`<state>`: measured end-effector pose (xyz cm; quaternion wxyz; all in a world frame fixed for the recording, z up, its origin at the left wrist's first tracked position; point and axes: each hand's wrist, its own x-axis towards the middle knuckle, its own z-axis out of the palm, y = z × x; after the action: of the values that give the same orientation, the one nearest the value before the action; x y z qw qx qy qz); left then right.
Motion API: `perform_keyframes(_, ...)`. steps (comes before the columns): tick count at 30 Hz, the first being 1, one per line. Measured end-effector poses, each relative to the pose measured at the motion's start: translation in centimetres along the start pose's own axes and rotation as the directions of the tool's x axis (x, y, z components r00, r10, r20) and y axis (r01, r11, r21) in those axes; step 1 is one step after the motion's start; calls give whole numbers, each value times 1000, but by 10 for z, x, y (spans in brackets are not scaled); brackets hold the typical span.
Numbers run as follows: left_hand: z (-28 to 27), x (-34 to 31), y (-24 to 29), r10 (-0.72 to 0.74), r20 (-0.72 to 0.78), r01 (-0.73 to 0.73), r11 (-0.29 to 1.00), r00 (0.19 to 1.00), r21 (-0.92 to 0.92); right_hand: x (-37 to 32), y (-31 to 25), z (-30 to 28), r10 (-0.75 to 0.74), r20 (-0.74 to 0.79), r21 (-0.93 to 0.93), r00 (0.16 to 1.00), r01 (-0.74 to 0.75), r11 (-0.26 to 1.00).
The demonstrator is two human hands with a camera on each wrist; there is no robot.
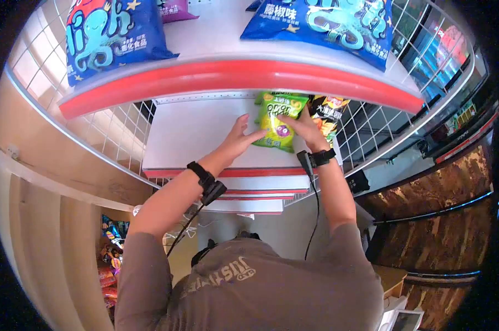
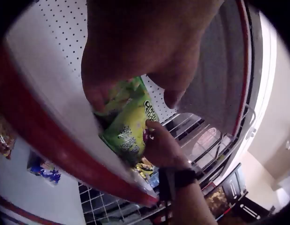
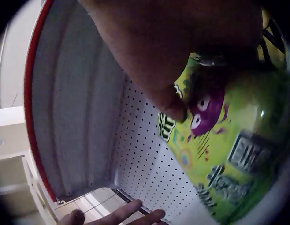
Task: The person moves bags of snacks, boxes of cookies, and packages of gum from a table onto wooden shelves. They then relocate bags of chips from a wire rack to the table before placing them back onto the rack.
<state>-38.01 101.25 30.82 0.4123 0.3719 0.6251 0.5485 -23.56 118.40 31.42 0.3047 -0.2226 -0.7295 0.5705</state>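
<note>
A green snack bag (image 1: 277,124) with a purple character on its front stands on the white middle shelf, beside a black snack bag (image 1: 329,113). The right hand (image 1: 309,129) grips the green bag at its right side, thumb across the front, the other fingers partly hidden behind it. At the bag's left is the left hand (image 1: 239,138), fingers spread and thumb reaching to its lower left edge. In the left wrist view the green bag (image 2: 131,126) lies beyond the left hand (image 2: 140,51). The right wrist view shows the right thumb on the green bag (image 3: 229,140).
Blue snack bags (image 1: 114,38) sit on the upper shelf, whose red front edge (image 1: 244,74) passes above the hands. Wire mesh sides (image 1: 371,124) flank the shelves. Lower shelves with red edges lie beneath. Packaged goods (image 1: 110,259) stand at the lower left.
</note>
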Motion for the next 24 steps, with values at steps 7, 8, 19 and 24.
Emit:
perform_keyframes(7, -5, 90, -35, 123, -1, -121, 976, 992, -181, 3, 7, 15, 103, 166, 214, 981, -137, 967)
perform_keyframes(8, -3, 72, -10, 189, 89, -160, 951, 978, -264, 2, 6, 20, 78, 140, 203, 987, -106, 973)
perform_keyframes(19, -42, -86, 10, 383, -170, -337, 909, 908, 246, -111, -72, 96, 278, 101, 164, 955, -291, 942)
perform_keyframes(24, -81, -219, -8, 435, -277, -414, 900, 857, 135, -160, -56, 166, -5, 434, 50, 901, -19, 999)
